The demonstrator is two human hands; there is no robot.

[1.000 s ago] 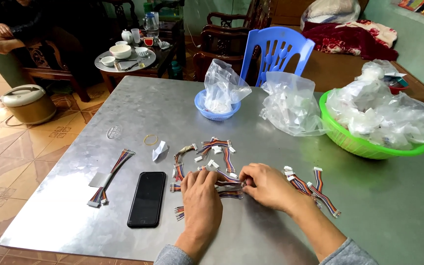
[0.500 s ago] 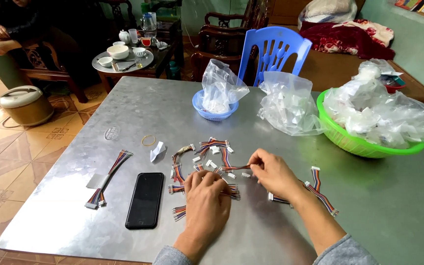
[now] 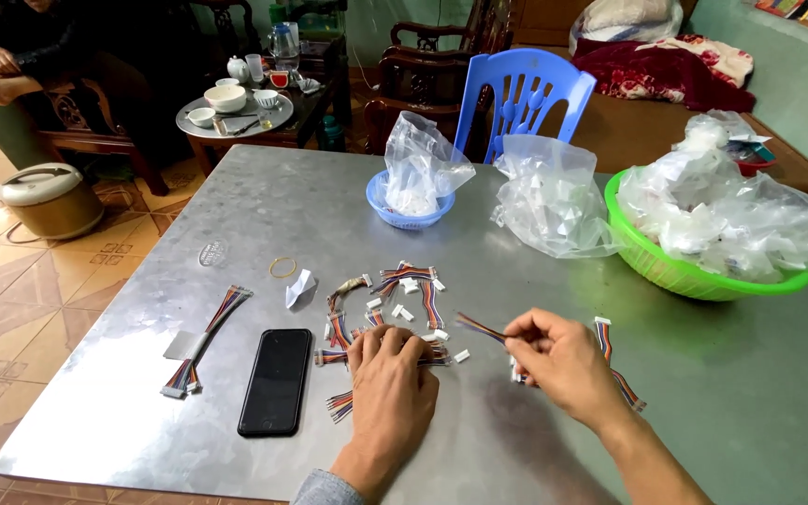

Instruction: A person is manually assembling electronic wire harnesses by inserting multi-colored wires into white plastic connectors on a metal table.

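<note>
My left hand (image 3: 387, 385) lies palm down on the grey metal table (image 3: 236, 206), its fingertips on a scatter of short multicoloured wire harnesses (image 3: 404, 295) with small white connectors. To the right, my right hand (image 3: 554, 360) pinches the end of one thin wire harness (image 3: 479, 327), lifted a little off the table and pointing left. More harnesses (image 3: 617, 367) lie just right of that hand.
A black phone (image 3: 276, 379) lies left of my left hand, with a longer bundled harness (image 3: 206, 339) beyond it. A rubber band (image 3: 282, 267), a blue basket (image 3: 404, 208) holding a plastic bag, a loose clear bag (image 3: 554, 196) and a green basket (image 3: 666, 266) of bags stand farther back.
My right hand has left the pile by my left hand and moved right, lifting one harness clear. The left hand stays on the pile.
</note>
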